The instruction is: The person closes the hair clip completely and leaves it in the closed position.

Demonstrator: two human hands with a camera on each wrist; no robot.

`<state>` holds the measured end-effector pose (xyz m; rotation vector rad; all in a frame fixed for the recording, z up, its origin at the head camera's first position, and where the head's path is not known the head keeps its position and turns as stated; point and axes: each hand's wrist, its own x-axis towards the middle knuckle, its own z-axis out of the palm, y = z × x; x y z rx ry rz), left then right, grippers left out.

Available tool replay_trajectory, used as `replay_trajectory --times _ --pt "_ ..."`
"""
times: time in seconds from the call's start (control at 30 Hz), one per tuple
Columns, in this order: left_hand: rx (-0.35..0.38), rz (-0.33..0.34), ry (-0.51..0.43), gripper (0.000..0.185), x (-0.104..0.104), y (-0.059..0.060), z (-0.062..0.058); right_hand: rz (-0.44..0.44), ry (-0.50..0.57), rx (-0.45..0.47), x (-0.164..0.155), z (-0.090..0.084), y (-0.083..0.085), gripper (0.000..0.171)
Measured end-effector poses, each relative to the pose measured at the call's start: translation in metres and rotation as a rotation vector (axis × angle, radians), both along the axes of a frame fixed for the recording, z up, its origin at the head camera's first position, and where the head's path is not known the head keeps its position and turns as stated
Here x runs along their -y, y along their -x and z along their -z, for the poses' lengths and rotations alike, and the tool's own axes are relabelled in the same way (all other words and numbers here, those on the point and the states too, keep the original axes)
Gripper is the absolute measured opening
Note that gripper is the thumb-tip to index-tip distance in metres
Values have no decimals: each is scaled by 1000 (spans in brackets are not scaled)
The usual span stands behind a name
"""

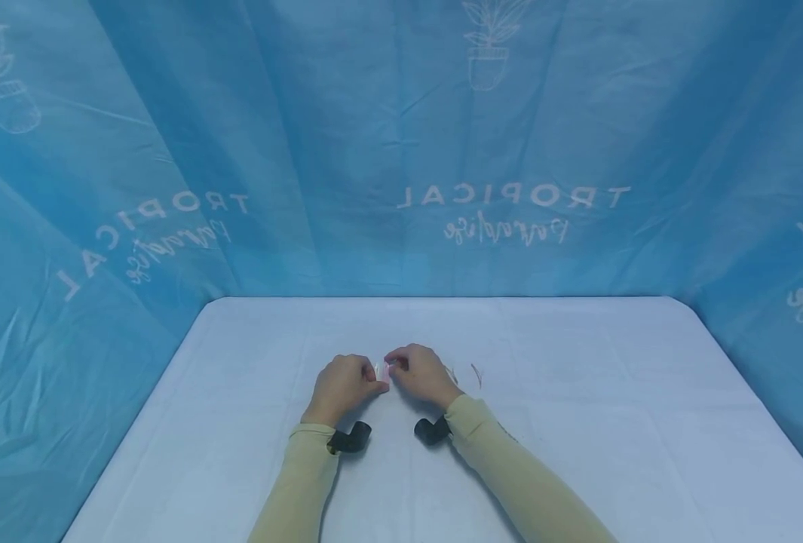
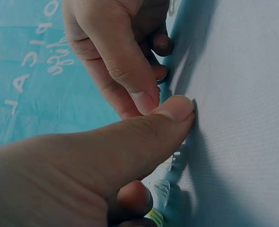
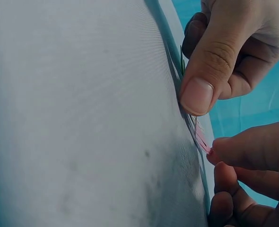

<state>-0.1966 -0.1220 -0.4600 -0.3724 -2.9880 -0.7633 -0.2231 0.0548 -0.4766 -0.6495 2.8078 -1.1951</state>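
Around 9 o'clock from the right hand (image 1: 423, 373) pinching it, a small pink strip (image 3: 202, 136) runs lengthwise roughly 12-to-6 in the head view, with the left hand (image 1: 344, 386) curled in close on its other side, tho can't tell what that one's gripping.

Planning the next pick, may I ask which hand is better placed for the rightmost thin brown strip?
Probably the right hand: the brown strip lies nearer it, on its outer side, with the left hand farther off, though it pinches a pink piece.
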Motion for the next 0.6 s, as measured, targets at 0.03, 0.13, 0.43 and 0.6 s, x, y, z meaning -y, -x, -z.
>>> replay_trajectory --times 0.03,0.13,0.43,0.6 --pt "2 -1 -1 30 0 0 0 -1 -1 0 0 1 0 24" --pt "4 1 5 30 0 0 -1 -5 -12 -6 0 2 1 23" --pt "13 -5 -4 30 0 -2 -3 8 -24 4 0 -1 0 23" --pt "25 0 -29 29 0 -2 -6 16 11 25 -2 -2 -1 27"
